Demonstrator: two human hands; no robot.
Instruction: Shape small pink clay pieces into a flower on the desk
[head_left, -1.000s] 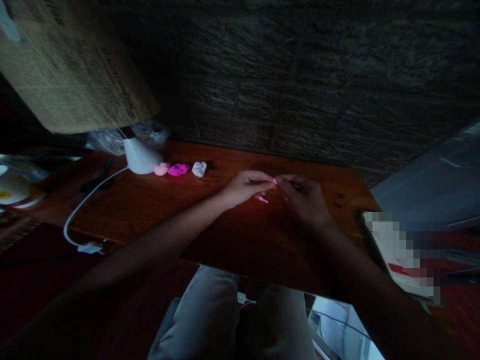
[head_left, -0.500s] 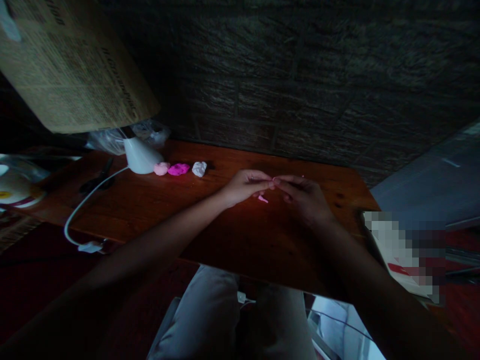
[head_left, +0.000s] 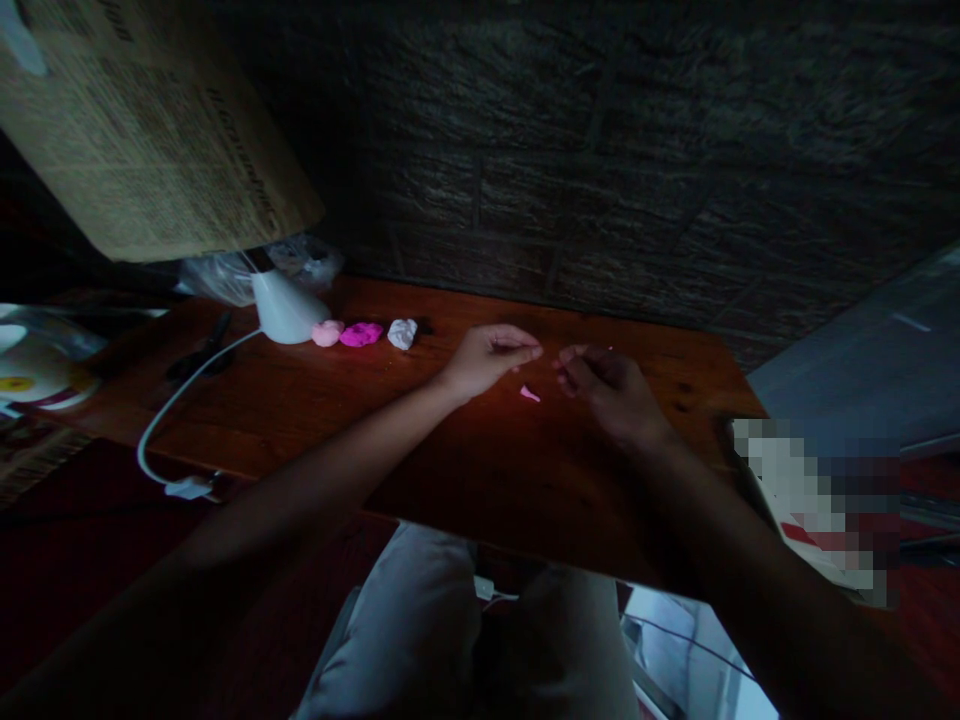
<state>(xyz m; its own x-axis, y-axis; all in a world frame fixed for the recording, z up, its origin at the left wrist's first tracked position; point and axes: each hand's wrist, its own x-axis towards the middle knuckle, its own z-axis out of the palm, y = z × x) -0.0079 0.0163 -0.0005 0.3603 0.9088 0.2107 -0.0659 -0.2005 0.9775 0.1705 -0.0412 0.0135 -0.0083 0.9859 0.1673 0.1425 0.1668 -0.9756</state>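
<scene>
- Pink scrap [head_left: 529, 393] taken as landmark. Left hand [head_left: 487, 362] is beyond it to the left, thumb and forefinger pressed nearly tip to tip; right hand [head_left: 619, 392] to its right, fingertips gathered. Hands apart. Whether either pinches anything, I cannot tell.
- Scrap: one, slim, lying loose on the wooden table [head_left: 480, 450].
- Well left of scrap, three lumps: one pale pink lump [head_left: 326, 333], one magenta lump [head_left: 361, 334] just beside it, one white lump [head_left: 403, 333] slightly apart.
- Progress, my judgement: early; one small piece separate, three lumps rough, unshaped.
- Farther left of scrap: one lamp [head_left: 289, 310], one pair of scissors [head_left: 201, 362].
</scene>
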